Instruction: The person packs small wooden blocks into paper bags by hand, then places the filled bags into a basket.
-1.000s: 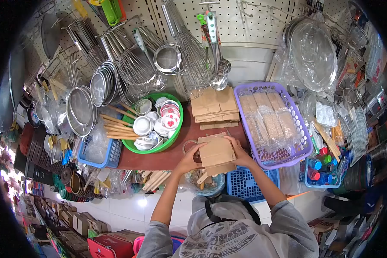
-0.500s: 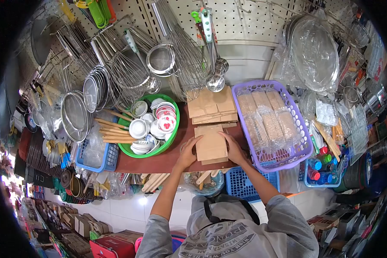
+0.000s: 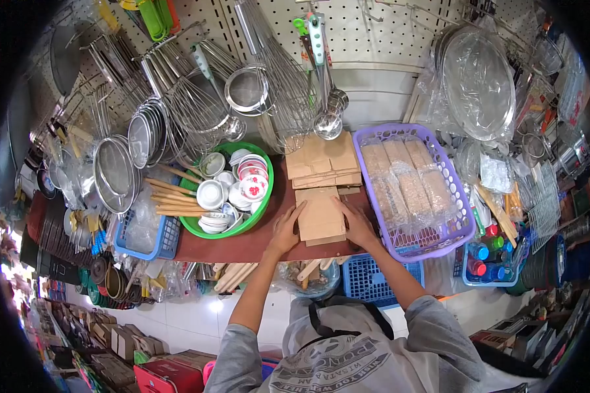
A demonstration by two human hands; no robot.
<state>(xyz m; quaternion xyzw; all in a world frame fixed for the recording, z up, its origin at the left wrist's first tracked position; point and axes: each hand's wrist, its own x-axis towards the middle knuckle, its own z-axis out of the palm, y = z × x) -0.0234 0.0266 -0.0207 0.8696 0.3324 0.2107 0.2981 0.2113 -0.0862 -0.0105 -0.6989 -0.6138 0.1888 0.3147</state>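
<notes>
A small stack of flat brown cardboard pieces (image 3: 321, 215) lies on the reddish-brown shelf (image 3: 254, 245) in front of me. My left hand (image 3: 287, 227) is against its left edge, with the fingertips at the upper left side. On the opposite side, my right hand (image 3: 356, 224) has its fingers along the right edge. Between them the two hands hold the stack from both sides; the thumbs are mostly hidden. Just behind it is a larger pile of cardboard (image 3: 322, 160), and the front stack reaches its lower edge.
Left of the stack stands a green basin (image 3: 259, 219) of small bowls and wooden-handled tools. At right is a purple basket (image 3: 467, 219) holding bubble-wrapped blocks. Whisks (image 3: 288, 98), strainers (image 3: 115, 173) and ladles (image 3: 328, 124) hang above. A blue crate (image 3: 372, 278) sits below the shelf edge.
The cardboard stack has shifted slightly away from me, closer to the larger pile. Both hands stay at its sides, with the left fingertips slightly farther out than before.
</notes>
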